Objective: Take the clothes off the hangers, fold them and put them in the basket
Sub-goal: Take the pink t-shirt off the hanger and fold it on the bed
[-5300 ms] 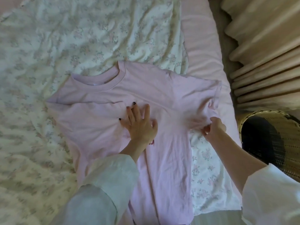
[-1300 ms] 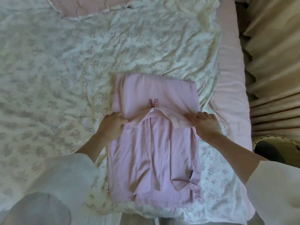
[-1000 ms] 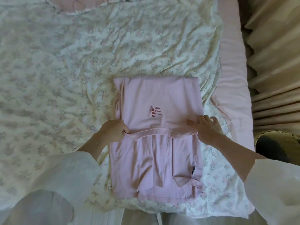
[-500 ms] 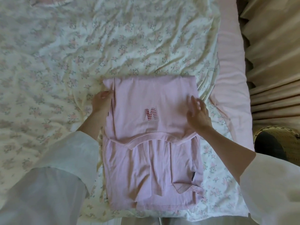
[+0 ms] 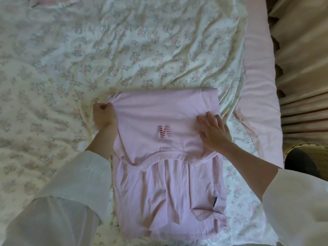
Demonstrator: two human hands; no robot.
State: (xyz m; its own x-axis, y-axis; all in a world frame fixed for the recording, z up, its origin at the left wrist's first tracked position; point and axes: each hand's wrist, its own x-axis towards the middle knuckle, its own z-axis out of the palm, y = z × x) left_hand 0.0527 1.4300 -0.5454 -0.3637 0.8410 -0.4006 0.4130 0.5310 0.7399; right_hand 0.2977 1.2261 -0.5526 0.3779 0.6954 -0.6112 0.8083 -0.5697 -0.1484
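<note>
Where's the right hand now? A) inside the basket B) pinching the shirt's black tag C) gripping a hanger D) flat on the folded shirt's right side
D: the right hand lies with straight fingers on the right side of the folded shirt, beside the red M; the basket sits apart at the right edge.

The bed before me carries a creased floral sheet over a pink underlayer at its right edge. My folded pink T-shirt lies directly on the sheet, near the front edge.
</note>
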